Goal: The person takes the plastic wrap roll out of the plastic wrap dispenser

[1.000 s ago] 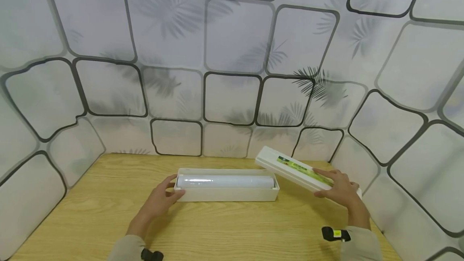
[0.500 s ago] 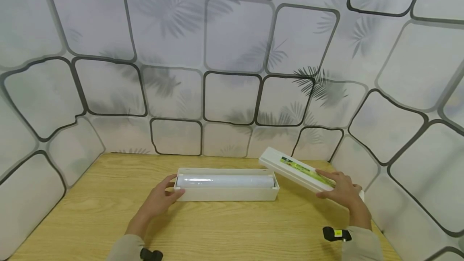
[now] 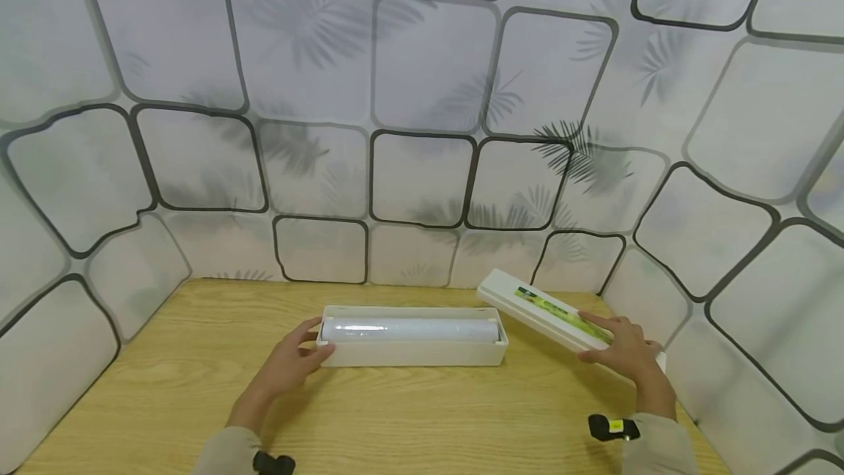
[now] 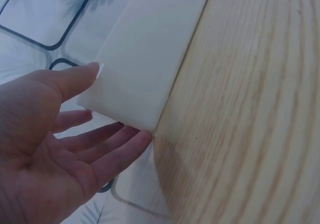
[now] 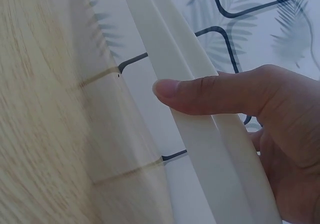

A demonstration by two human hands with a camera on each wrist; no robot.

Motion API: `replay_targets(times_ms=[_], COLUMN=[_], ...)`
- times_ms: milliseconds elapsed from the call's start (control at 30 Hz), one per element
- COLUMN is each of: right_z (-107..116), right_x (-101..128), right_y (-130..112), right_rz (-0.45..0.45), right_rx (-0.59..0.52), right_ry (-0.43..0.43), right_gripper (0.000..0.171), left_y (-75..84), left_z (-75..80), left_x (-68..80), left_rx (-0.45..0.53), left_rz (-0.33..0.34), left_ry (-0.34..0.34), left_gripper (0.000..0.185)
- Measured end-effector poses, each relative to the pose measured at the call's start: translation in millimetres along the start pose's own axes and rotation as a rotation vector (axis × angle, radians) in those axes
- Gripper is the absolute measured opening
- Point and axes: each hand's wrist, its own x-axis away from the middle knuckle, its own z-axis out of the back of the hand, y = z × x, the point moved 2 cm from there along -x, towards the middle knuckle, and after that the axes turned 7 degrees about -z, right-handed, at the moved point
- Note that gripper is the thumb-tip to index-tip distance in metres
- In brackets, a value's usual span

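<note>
A long white cling film box (image 3: 412,355) lies lengthwise on the wooden table, its top off. Inside it sits a shiny roll of cling film (image 3: 409,330). My left hand (image 3: 290,361) holds the box's left end, thumb at the front corner and fingers at the end wall; the left wrist view shows the thumb (image 4: 80,79) at the rim. My right hand (image 3: 623,349) grips the white lid (image 3: 504,290), which has a green and yellow label, near its right end. The lid is slanted, its far end up to the left. In the right wrist view the thumb (image 5: 200,95) lies across the lid's side.
The wooden table (image 3: 422,424) runs back to a patterned cloth wall (image 3: 422,174), with cloth sides at left and right. Black wrist cameras (image 3: 613,427) are strapped over both sleeves. The right hand is close to the right cloth side.
My right hand has carried the lid a little to the right and slightly down, away from the box. The left hand and the box have stayed in place.
</note>
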Motion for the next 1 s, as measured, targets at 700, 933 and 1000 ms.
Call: replay_targets(times_ms=[700, 933, 1000], right_z=[-9, -12, -12], right_x=[-5, -3, -3], right_y=[18, 22, 23], right_rz=[-0.060, -0.067, -0.070], right_rx=[0.014, -0.012, -0.017], right_ry=[-0.081, -0.100, -0.102], right_gripper=[0.095, 0.097, 0.098], left_y=[-3.1, -3.7, -3.8], left_z=[0.8, 0.8, 0.9], left_x=[-1.3, -1.0, -1.2], left_rx=[0.007, 0.002, 0.003], left_rz=[0.001, 0.005, -0.002], left_ry=[-0.007, -0.007, -0.010], left_gripper=[0.069, 0.069, 0.069])
